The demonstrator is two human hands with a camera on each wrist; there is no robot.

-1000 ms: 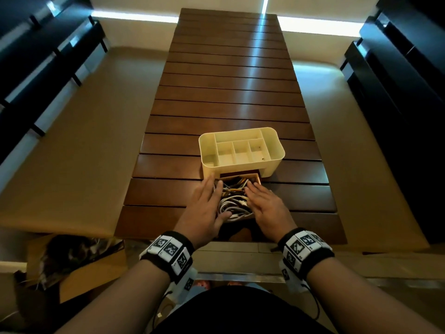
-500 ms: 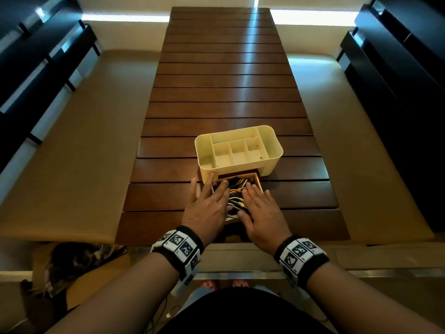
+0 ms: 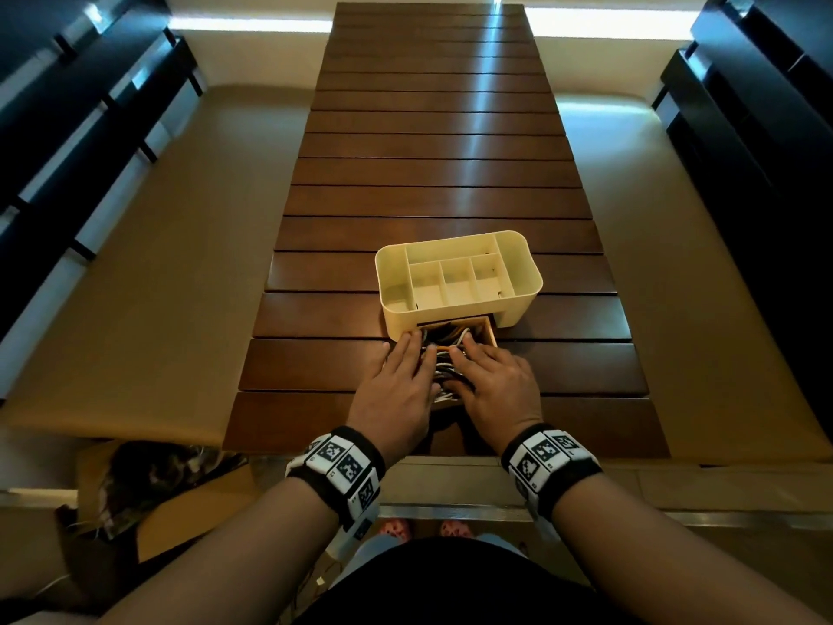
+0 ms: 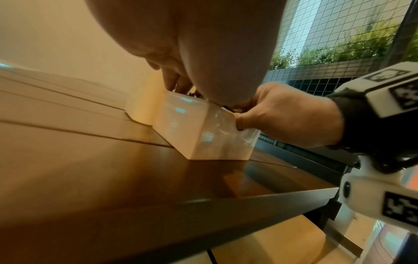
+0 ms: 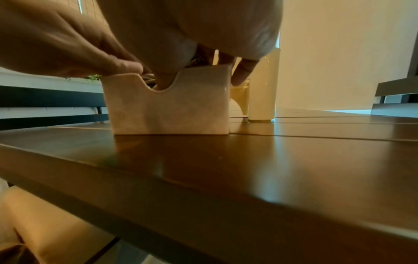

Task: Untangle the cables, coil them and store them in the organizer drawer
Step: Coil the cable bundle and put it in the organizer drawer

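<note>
A cream organizer (image 3: 518,281) stands on the wooden slat table (image 3: 432,173), its drawer (image 3: 489,333) pulled out toward me. White, orange and dark cables (image 3: 444,354) fill the drawer. My left hand (image 3: 399,376) and right hand (image 3: 493,376) lie flat side by side on the cables, fingers straight and pointing at the organizer. In the left wrist view, the right hand (image 4: 282,114) sits over the drawer (image 4: 199,132) with its thumb at the front notch. The right wrist view shows the drawer's notched front (image 5: 167,110), with the left hand (image 5: 56,41) reaching in.
The organizer's top compartments (image 3: 455,281) hold nothing I can see. Beige benches (image 3: 148,272) run along both sides of the table, and dark shelving (image 3: 766,173) stands to the right. A cardboard box (image 3: 148,498) sits on the floor at lower left.
Both hands have drawn closer together over the drawer, and now cover more of the cables than a second ago.
</note>
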